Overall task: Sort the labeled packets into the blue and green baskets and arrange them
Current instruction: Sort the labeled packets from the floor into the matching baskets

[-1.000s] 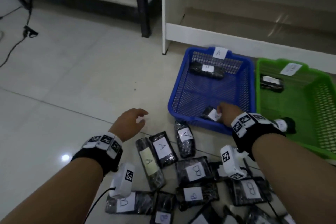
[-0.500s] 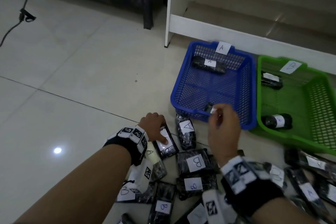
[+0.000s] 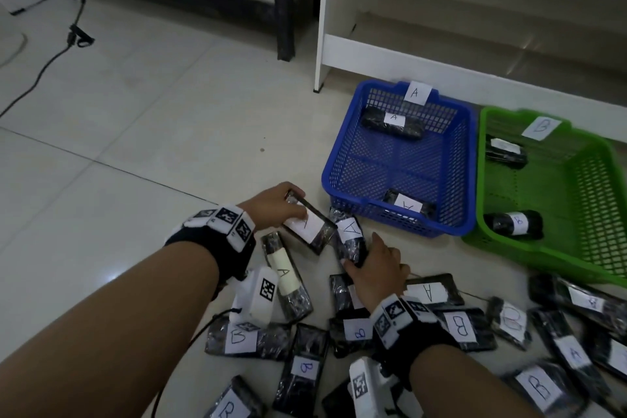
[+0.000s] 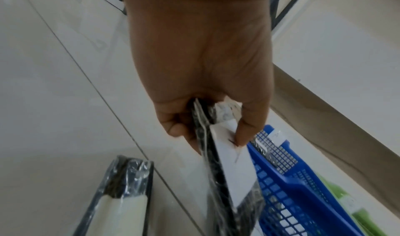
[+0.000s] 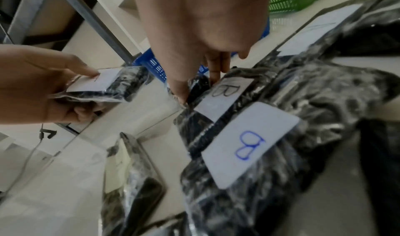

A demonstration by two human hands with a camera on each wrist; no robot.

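1. Left hand pinches an A packet, lifted just left of the blue basket.
2. Right hand grips another A packet beside that basket, on the floor.

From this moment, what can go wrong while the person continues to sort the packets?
1. The left hand holds a packet by one end only; the slippery wrap may slide out before it reaches the blue basket.
2. The right hand pinches an A packet lying against B packets; a neighbour might be dragged along.
3. Some labels face sideways or upside down, so a B could be misread and land in the wrong basket.
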